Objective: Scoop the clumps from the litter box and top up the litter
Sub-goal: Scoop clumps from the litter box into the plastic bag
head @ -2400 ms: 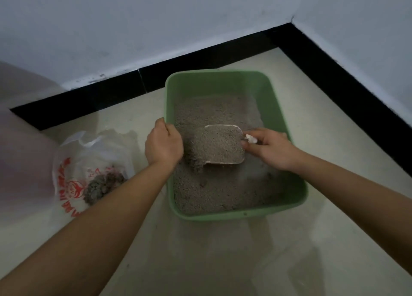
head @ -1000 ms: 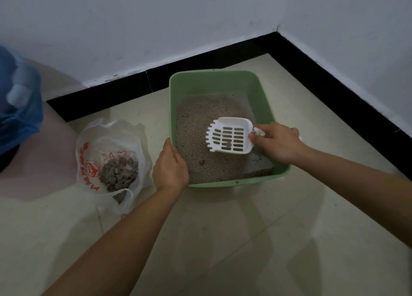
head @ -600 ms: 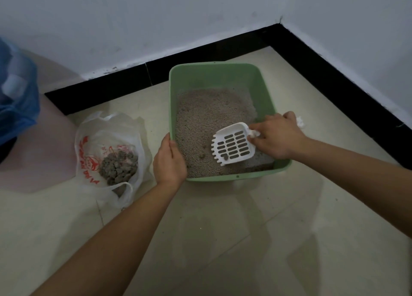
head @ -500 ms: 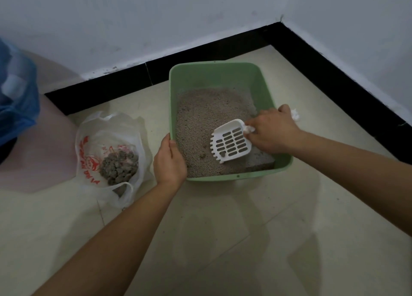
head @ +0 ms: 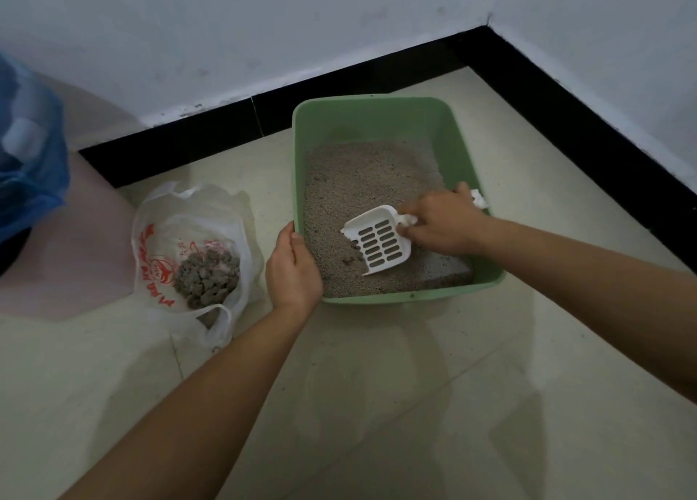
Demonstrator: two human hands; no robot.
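Observation:
A green litter box (head: pixel 377 115) with grey litter (head: pixel 362 175) stands on the floor in the room's corner. My right hand (head: pixel 441 224) grips the handle of a white slotted scoop (head: pixel 381 241); the scoop is tilted with its front edge in the litter near the box's front. A small dark clump (head: pixel 349 260) lies by the scoop's edge. My left hand (head: pixel 292 269) holds the box's front left rim, thumb inside. An open white plastic bag (head: pixel 181 220) with red print lies left of the box and holds several grey clumps (head: pixel 207 279).
A blue plastic bag (head: pixel 26 160) sits at the far left edge. Black skirting (head: pixel 565 96) and white walls close the corner behind and to the right of the box. Pale tiled floor (head: pixel 377 405) stretches in front.
The scoop was full of litter, then lifted and sifted empty. It has since tipped down and moved left and forward into the litter. My left hand stayed on the rim.

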